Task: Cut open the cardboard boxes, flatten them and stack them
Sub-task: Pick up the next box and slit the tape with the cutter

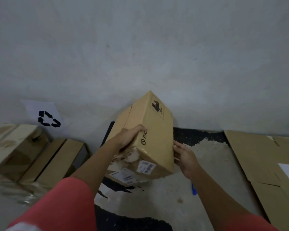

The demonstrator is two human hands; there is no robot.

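A brown cardboard box (154,130) with black print and white labels is held tilted above the floor, one corner pointing up toward the wall. My left hand (128,136) grips its left edge, fingers curled over the top face. My right hand (184,155) holds the box's lower right side, fingers against the cardboard. Torn white paper shows on the box's near left face. A flattened cardboard sheet (264,160) lies on the floor at the right. A blue object (193,189), possibly a cutter, lies on the floor beneath my right forearm.
Several unflattened boxes (55,160) sit at the left against the wall, below a white recycling sign (45,117). Another labelled box (123,176) lies under the held one. The floor is worn black and grey; the grey wall stands close ahead.
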